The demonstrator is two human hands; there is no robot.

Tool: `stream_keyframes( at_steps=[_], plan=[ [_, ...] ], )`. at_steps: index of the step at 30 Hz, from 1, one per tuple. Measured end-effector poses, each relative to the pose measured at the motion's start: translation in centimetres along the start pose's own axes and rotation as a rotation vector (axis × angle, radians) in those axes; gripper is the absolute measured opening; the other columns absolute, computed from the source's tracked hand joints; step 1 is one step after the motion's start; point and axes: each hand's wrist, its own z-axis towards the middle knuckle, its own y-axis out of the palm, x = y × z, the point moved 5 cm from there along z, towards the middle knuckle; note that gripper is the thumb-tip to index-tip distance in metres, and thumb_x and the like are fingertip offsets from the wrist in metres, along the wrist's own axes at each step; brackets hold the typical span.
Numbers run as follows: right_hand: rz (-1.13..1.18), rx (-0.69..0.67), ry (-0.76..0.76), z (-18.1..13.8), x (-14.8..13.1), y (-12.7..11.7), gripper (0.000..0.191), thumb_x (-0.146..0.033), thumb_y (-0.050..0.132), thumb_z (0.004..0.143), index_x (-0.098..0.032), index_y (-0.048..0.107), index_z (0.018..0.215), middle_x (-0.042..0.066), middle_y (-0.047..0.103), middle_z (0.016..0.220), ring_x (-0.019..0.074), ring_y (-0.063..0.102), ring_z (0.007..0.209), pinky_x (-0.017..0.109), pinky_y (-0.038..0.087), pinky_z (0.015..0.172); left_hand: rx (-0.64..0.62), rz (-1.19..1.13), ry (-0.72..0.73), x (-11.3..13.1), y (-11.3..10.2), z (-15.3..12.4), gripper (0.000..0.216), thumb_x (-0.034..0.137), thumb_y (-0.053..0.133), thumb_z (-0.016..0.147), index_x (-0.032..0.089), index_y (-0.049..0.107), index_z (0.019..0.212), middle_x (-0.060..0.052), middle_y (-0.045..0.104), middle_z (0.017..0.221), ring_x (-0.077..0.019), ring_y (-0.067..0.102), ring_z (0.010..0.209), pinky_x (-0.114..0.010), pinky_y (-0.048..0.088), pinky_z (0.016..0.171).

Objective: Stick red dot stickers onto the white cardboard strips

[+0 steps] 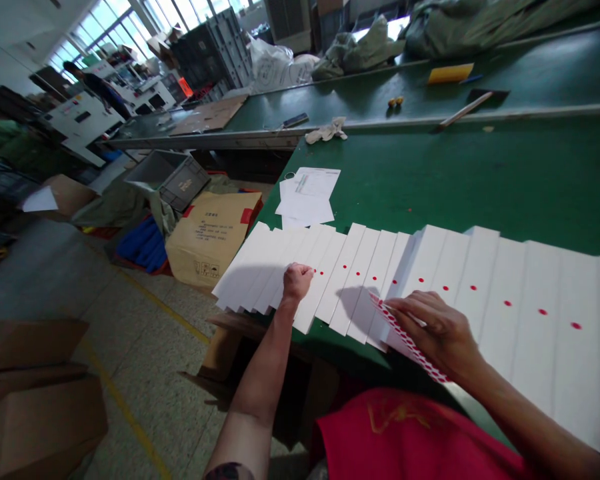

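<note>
A long row of white boxes (485, 267) lies side by side and overlapping along the near part of the green table. Many carry one round red sticker (473, 288); the boxes at the left end show none. My left hand (297, 281) is closed on the boxes toward the left, its fingertips beside a red dot; whether anything is pinched there is hidden. Between the thumb and fingers of my right hand (433, 327) is a sheet of red dot stickers (407, 339), held tilted over the boxes' near edge.
White papers (307, 193) and a crumpled cloth glove (326, 130) lie on the green table (430, 173). A cardboard carton (213, 233) and a grey crate (183, 183) stand to the left. Behind runs a conveyor (360, 100). A person (97, 87) stands at the far left.
</note>
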Motion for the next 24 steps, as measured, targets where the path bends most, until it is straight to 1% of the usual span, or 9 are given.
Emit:
stream_keyframes(
  at_steps=[5, 8, 13, 15, 17, 18, 20, 22, 24],
  plan=[
    [0.055, 0.038, -0.078, 0.4, -0.4, -0.3, 0.017, -0.009, 0.058, 0.088, -0.019, 0.064, 0.101, 0.004, 0.066, 0.076, 0.0157, 0.059, 0.067, 0.031, 0.043, 0.064, -0.005, 0.162, -0.027, -1.3, 0.4, 0.8, 0.017, 0.021, 0.060, 0.079, 0.014, 0.073, 0.071, -0.002, 0.068, 0.075, -0.0139, 0.061, 0.075, -0.023, 0.043, 0.072],
    [0.078, 0.031, -0.080, 0.3, -0.2, -0.3, 0.023, -0.006, 0.058, 0.087, -0.019, 0.063, 0.105, 0.004, 0.066, 0.079, 0.0163, 0.059, 0.070, 0.032, 0.043, 0.065, 0.004, 0.259, -0.031, -1.3, 0.6, 0.6, 0.018, 0.020, 0.058, 0.081, 0.015, 0.072, 0.071, -0.005, 0.068, 0.079, -0.0175, 0.061, 0.084, -0.026, 0.043, 0.078],
    [0.092, 0.022, -0.073, 0.4, 0.0, -0.1, 0.026, -0.005, 0.059, 0.086, -0.019, 0.063, 0.107, 0.005, 0.065, 0.081, 0.0169, 0.059, 0.073, 0.032, 0.044, 0.067, 0.082, 0.402, -0.032, 0.2, 0.4, -0.7, 0.016, 0.022, 0.056, 0.084, 0.015, 0.070, 0.086, -0.013, 0.064, 0.103, -0.0273, 0.053, 0.108, -0.039, 0.041, 0.091],
    [0.089, 0.015, -0.071, 0.6, 0.0, 0.0, 0.022, -0.007, 0.059, 0.086, -0.019, 0.065, 0.104, 0.005, 0.065, 0.079, 0.0169, 0.058, 0.072, 0.033, 0.043, 0.066, 0.138, 0.484, -0.034, 1.1, -0.1, -1.1, 0.016, 0.024, 0.061, 0.082, 0.015, 0.068, 0.093, -0.014, 0.061, 0.108, -0.0303, 0.050, 0.112, -0.044, 0.041, 0.090],
    [0.087, 0.002, -0.062, 0.7, 0.0, 0.0, 0.019, -0.009, 0.059, 0.087, -0.019, 0.066, 0.101, 0.005, 0.064, 0.077, 0.0167, 0.058, 0.069, 0.033, 0.043, 0.066, 0.178, 0.529, -0.010, 2.2, -0.7, -1.5, 0.017, 0.024, 0.066, 0.079, 0.016, 0.067, 0.094, -0.013, 0.061, 0.108, -0.0305, 0.050, 0.112, -0.045, 0.042, 0.089],
    [0.087, -0.003, -0.057, 0.8, 0.1, 0.1, 0.018, -0.009, 0.058, 0.087, -0.019, 0.067, 0.100, 0.005, 0.064, 0.077, 0.0167, 0.058, 0.069, 0.033, 0.043, 0.066, 0.179, 0.507, 0.018, 2.8, -1.0, -1.7, 0.014, 0.023, 0.067, 0.079, 0.016, 0.067, 0.091, -0.011, 0.061, 0.106, -0.0292, 0.051, 0.109, -0.044, 0.043, 0.088],
    [0.083, -0.009, -0.049, 0.9, 0.1, 0.1, 0.017, -0.011, 0.058, 0.088, -0.019, 0.067, 0.100, 0.005, 0.064, 0.076, 0.0167, 0.058, 0.068, 0.033, 0.042, 0.066, 0.110, 0.326, 0.117, 4.4, -1.5, -2.3, 0.005, 0.019, 0.066, 0.080, 0.017, 0.069, 0.083, -0.008, 0.063, 0.095, -0.0241, 0.055, 0.100, -0.039, 0.044, 0.087],
    [0.076, -0.015, -0.045, 0.9, 0.2, 0.2, 0.016, -0.012, 0.058, 0.088, -0.019, 0.067, 0.100, 0.005, 0.065, 0.076, 0.0167, 0.058, 0.068, 0.033, 0.042, 0.065, -0.039, 0.030, 0.277, 6.6, -1.8, -3.4, 0.007, 0.019, 0.065, 0.081, 0.017, 0.071, 0.079, -0.005, 0.062, 0.085, -0.0183, 0.057, 0.089, -0.033, 0.046, 0.083],
    [0.073, -0.033, -0.033, 1.0, 0.2, 0.4, 0.015, -0.013, 0.057, 0.089, -0.019, 0.067, 0.099, 0.005, 0.065, 0.075, 0.0166, 0.057, 0.068, 0.033, 0.043, 0.065, -0.203, -0.246, 0.448, 9.2, -2.3, -5.0, 0.009, 0.023, 0.066, 0.082, 0.018, 0.073, 0.085, -0.004, 0.061, 0.083, -0.0155, 0.057, 0.085, -0.030, 0.047, 0.081]
  ],
)
